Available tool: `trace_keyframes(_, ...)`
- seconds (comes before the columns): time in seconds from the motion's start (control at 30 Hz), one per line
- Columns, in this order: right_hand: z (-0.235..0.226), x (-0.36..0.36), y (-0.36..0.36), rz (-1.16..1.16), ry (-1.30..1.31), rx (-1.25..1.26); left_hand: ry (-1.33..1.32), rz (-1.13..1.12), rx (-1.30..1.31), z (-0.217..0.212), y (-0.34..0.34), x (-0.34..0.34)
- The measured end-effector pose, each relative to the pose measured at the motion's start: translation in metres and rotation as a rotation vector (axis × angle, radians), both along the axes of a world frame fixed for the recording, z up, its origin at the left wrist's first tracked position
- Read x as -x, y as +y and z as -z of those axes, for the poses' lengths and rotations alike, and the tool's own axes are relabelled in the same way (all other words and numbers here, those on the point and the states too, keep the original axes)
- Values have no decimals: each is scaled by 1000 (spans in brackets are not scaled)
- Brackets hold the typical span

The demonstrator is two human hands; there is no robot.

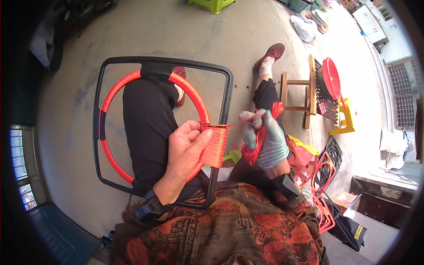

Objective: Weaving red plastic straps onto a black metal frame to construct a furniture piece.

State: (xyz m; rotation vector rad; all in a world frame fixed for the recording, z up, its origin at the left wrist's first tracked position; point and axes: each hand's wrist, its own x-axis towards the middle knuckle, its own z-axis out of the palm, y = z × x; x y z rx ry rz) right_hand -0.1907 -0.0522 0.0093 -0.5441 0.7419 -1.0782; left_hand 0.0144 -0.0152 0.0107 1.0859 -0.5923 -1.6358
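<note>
A black rectangular frame (152,67) with rounded corners lies across my left thigh. Inside it sits a ring (190,92) wound in orange-red cord, with black parts between the wound stretches. At the right side, a wide band of close cord turns (215,149) joins ring and frame. My bare left hand (182,148) grips this spot, thumb pressed on the band's edge. To the right, my right hand (270,143), in a striped grey-green glove, is closed around a bundle of red cord (250,154). From its fingers a strand (239,122) runs to the band's top.
A wooden stool (312,90), a red plastic basket (331,77) and a yellow stool (346,117) stand at the right. Below them lie red-and-black frames (323,172) and coiled black cable (335,152). A green stool (213,4) is at the far edge; a white bag (304,28) lies far right.
</note>
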Motion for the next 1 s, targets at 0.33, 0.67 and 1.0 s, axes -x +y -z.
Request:
trace_keyframes(0.33, -25, -8, -1, -115, 21, 49, -43, -100, 40, 5, -3, 3)
trace_keyframes(0.67, -1, 64, 9, 139, 753, -67, -164, -124, 98, 2, -1, 7)
trace_keyframes(1.0, 53, -18, 17, -513, 992, 513, -185, -79, 57, 10, -2, 4)
